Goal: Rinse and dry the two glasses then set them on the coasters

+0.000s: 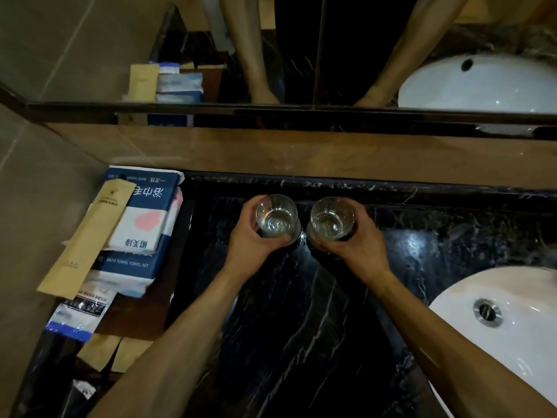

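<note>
Looking down from the head camera, I see both of my hands out over the dark marble bench (301,327), each holding one clear glass upright near the back edge. My left hand (250,236) grips the left glass (276,215), its fingers (245,211) curled round the far side and the thumb wrapped across the near side. My right hand (358,245) grips the right glass (331,218) the same way, fingers curled round the outer wall and thumb across the front. The two glasses stand just beside each other, not quite touching, with a narrow gap between them. Under each glass a dark round edge shows, likely the coasters (301,236), though I cannot tell whether the glasses are resting on them or held just above.

Off to the right, part of a white sink (512,342) is sunk into the bench, its metal drain (487,312) in view. At the left, a blue and white bath towel pack (141,230) lies on a stack of other packets, with a tan paper envelope (87,242) slanted across it. A mirror (271,49) along the wall reflects my forearms and the sink
</note>
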